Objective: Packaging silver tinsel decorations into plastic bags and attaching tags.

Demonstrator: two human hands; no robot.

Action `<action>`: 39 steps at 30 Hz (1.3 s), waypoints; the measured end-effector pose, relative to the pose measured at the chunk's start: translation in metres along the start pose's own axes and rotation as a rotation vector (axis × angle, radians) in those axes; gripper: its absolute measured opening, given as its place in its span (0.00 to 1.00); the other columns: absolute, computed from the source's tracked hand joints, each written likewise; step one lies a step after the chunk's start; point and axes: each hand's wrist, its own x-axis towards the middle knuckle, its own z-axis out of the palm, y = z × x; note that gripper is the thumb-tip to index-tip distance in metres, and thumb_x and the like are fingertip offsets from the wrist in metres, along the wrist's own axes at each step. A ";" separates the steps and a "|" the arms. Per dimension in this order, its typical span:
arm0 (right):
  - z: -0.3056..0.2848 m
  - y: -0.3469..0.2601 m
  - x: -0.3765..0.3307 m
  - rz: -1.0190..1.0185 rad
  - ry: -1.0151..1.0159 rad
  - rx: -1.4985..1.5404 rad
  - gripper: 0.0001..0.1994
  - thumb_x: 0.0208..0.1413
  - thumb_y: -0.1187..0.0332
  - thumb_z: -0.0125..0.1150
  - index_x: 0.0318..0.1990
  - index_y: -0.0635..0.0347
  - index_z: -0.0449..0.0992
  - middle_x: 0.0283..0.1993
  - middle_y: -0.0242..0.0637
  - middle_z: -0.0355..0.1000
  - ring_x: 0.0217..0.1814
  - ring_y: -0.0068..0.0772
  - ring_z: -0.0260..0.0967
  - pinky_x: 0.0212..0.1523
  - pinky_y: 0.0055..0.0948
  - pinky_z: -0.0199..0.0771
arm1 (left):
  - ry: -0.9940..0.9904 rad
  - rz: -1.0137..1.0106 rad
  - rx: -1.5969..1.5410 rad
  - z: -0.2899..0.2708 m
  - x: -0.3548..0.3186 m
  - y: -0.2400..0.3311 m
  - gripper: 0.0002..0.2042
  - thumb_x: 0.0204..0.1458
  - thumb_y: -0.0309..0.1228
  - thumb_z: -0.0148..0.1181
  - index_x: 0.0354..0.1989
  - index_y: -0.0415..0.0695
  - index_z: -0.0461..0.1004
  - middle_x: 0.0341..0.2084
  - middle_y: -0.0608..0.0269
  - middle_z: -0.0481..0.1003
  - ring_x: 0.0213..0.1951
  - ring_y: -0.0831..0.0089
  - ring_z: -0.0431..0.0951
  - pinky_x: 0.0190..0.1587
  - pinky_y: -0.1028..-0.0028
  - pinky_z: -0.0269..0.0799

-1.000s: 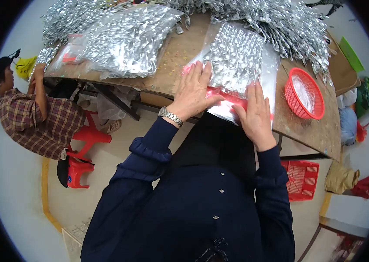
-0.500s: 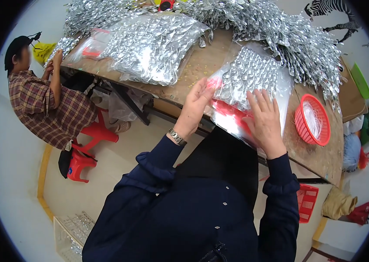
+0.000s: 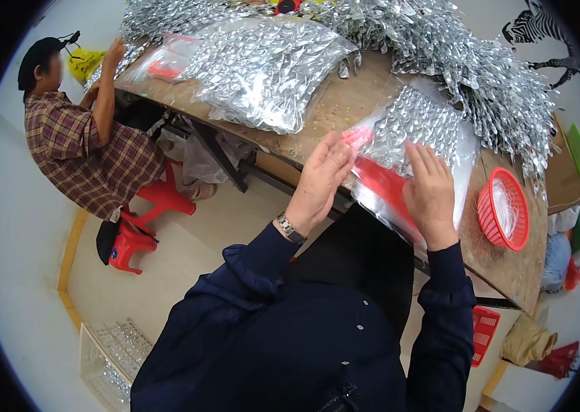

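Observation:
In front of me on the table lies a clear plastic bag [image 3: 465,182] with a red band [image 3: 380,177] near its close end. Silver drop-shaped strands [image 3: 422,123] fill its far part. My left hand [image 3: 319,180] is at the bag's left edge by the pink-red corner, fingers stretched and held side by side. I cannot tell whether it touches the film. My right hand [image 3: 433,199] rests on the bag's right part with its fingers extended, nothing gripped in it.
A larger bag of silver strands [image 3: 262,75] lies to the left, and a heap of them [image 3: 489,89] at the back right. A red basket [image 3: 485,213] with clear threads stands right of my hand. At far left a co-worker [image 3: 70,137] sits on a red stool [image 3: 132,247].
The whole view has shifted slightly. My left hand has turned, with its fingers closer together, and the right hand's fingers have drawn together. The co-worker has raised a hand.

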 end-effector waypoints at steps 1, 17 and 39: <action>-0.002 0.001 0.001 -0.002 -0.001 0.003 0.29 0.44 0.77 0.55 0.59 0.55 0.68 0.56 0.44 0.70 0.61 0.46 0.65 0.61 0.45 0.62 | 0.032 -0.018 -0.075 0.005 -0.002 0.000 0.24 0.62 0.30 0.52 0.64 0.36 0.56 0.56 0.55 0.66 0.58 0.66 0.67 0.62 0.65 0.61; 0.007 -0.032 -0.009 0.029 0.102 -0.039 0.22 0.46 0.80 0.53 0.53 0.63 0.72 0.53 0.45 0.73 0.59 0.41 0.69 0.59 0.40 0.66 | 0.000 -0.161 -0.419 0.035 0.046 -0.051 0.15 0.60 0.37 0.56 0.51 0.42 0.69 0.45 0.58 0.76 0.48 0.65 0.75 0.53 0.62 0.71; -0.036 -0.011 -0.071 0.878 0.456 1.581 0.32 0.65 0.59 0.49 0.71 0.63 0.46 0.73 0.48 0.46 0.76 0.43 0.43 0.71 0.42 0.50 | -0.028 -0.126 -0.395 0.034 0.002 -0.011 0.19 0.56 0.28 0.57 0.56 0.36 0.66 0.49 0.57 0.74 0.50 0.65 0.75 0.54 0.62 0.73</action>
